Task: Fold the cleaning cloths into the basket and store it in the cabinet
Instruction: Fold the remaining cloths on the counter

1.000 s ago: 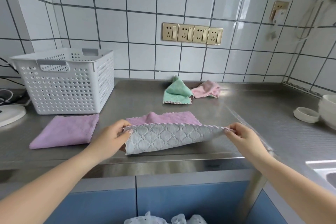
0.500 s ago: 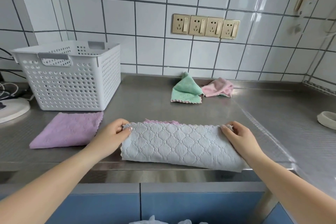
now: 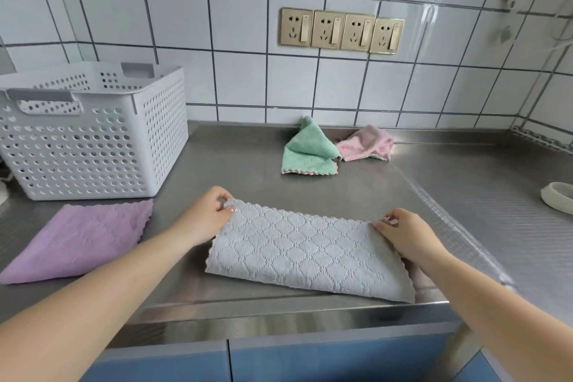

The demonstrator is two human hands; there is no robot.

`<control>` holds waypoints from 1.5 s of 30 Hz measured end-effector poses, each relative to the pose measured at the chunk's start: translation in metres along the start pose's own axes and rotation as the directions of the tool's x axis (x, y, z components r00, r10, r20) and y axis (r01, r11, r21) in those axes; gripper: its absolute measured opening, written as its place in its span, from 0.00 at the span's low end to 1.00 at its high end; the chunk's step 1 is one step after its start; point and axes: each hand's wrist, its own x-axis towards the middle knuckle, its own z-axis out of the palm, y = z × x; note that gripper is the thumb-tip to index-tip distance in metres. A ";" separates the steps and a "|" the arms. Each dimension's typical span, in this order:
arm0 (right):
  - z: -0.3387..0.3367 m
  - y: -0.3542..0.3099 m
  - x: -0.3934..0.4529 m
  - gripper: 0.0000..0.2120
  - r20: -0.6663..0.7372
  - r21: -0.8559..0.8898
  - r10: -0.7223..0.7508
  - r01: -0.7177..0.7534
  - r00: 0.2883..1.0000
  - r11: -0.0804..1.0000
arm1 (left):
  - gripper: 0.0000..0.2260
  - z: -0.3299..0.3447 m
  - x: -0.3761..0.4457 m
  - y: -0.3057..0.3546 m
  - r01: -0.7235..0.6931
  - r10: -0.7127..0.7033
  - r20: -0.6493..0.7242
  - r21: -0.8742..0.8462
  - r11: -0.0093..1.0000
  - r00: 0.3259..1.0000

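A grey quilted cloth (image 3: pixel 304 253) lies folded in half on the steel counter near its front edge. My left hand (image 3: pixel 204 215) pinches its far left corner. My right hand (image 3: pixel 403 232) pinches its far right corner. A purple cloth (image 3: pixel 77 240) lies folded flat to the left. A crumpled green cloth (image 3: pixel 305 150) and a crumpled pink cloth (image 3: pixel 367 144) sit by the back wall. The white perforated basket (image 3: pixel 93 146) stands at the back left; I see no cloth through its holes.
A white round dish (image 3: pixel 558 200) sits at the right edge. Gold wall sockets (image 3: pixel 341 30) are mounted on the tiled wall. Blue cabinet fronts (image 3: pixel 279 363) run below the steel counter (image 3: pixel 372 192).
The grey cloth was held up by two corners, then its top edge was carried away from me and laid down, covering the pink-purple underside. The camera view moved closer.
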 end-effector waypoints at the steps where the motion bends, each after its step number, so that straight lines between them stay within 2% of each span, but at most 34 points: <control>1: 0.000 0.000 0.003 0.09 0.004 -0.017 0.004 -0.004 1.000 1.000 | 0.03 0.001 0.003 0.001 -0.002 0.002 0.000 0.016 1.000 1.000; 7: 0.003 0.002 0.014 0.10 0.012 -0.075 0.019 -0.018 1.000 0.997 | 0.03 0.005 0.011 0.002 -0.011 0.008 0.025 0.125 0.992 1.000; 12: 0.001 0.005 0.015 0.09 0.017 -0.071 0.027 -0.025 0.999 0.997 | 0.11 0.006 0.013 0.006 0.022 -0.032 0.063 0.158 0.987 0.998; 14: -0.002 0.003 0.011 0.13 0.006 -0.077 0.028 -0.027 1.000 0.997 | 0.16 0.001 0.012 0.009 0.006 -0.015 0.031 0.274 0.962 0.999; 16: -0.005 -0.003 0.005 0.18 -0.046 -0.166 -0.023 0.015 0.999 0.986 | 0.18 -0.003 0.006 0.016 -0.057 0.081 -0.033 0.456 0.888 0.996; 17: -0.004 -0.009 0.002 0.18 -0.072 -0.208 -0.082 0.065 0.994 0.976 | 0.18 -0.002 0.000 0.024 -0.106 0.142 -0.039 0.484 0.869 0.989; 18: -0.001 -0.019 -0.004 0.18 -0.080 -0.240 -0.160 0.136 0.984 0.961 | 0.17 0.002 -0.007 0.033 -0.167 0.194 -0.007 0.479 0.862 0.981; 20: 0.013 -0.045 -0.017 0.18 0.005 -0.281 -0.299 0.288 0.954 0.915 | 0.16 0.018 -0.021 0.053 -0.312 0.282 0.135 0.447 0.838 0.950; 23: 0.054 -0.076 -0.030 0.18 0.211 -0.373 -0.358 0.413 0.910 0.831 | 0.20 0.054 -0.036 0.070 -0.428 0.320 0.299 0.443 0.788 0.899; 25: 0.079 -0.076 -0.034 0.19 0.254 -0.410 -0.363 0.440 0.896 0.799 | 0.21 0.072 -0.037 0.067 -0.454 0.319 0.338 0.477 0.753 0.885; 27: 0.089 -0.069 -0.038 0.25 0.243 -0.397 -0.362 0.433 0.900 0.809 | 0.23 0.080 -0.039 0.058 -0.436 0.279 0.350 0.542 0.719 0.894; 29: 0.085 -0.058 -0.043 0.39 0.218 -0.409 -0.380 0.437 0.899 0.801 | 0.23 0.079 -0.043 0.050 -0.399 0.227 0.345 0.596 0.697 0.911; 31: 0.075 -0.050 -0.046 0.44 0.234 -0.454 -0.347 0.417 0.908 0.787 | 0.25 0.073 -0.044 0.045 -0.362 0.176 0.337 0.635 0.683 0.925; 34: 0.060 -0.037 -0.045 0.31 0.263 -0.507 -0.250 0.354 0.932 0.786 | 0.28 0.062 -0.044 0.040 -0.305 0.095 0.330 0.675 0.672 0.939; 35: 0.055 -0.032 -0.044 0.29 0.264 -0.521 -0.232 0.341 0.936 0.783 | 0.28 0.058 -0.043 0.037 -0.289 0.081 0.319 0.683 0.671 0.944; 41: 0.032 -0.005 -0.045 0.31 0.247 -0.548 -0.153 0.268 0.957 0.793 | 0.29 0.048 -0.043 0.021 -0.247 0.063 0.286 0.671 0.699 0.956; 43: 0.031 -0.005 -0.045 0.31 0.248 -0.559 -0.148 0.266 0.958 0.786 | 0.28 0.048 -0.044 0.022 -0.264 0.108 0.267 0.665 0.699 0.958; 45: 0.030 -0.011 -0.041 0.30 0.252 -0.566 -0.158 0.278 0.955 0.776 | 0.25 0.048 -0.049 0.026 -0.347 0.244 0.248 0.621 0.703 0.937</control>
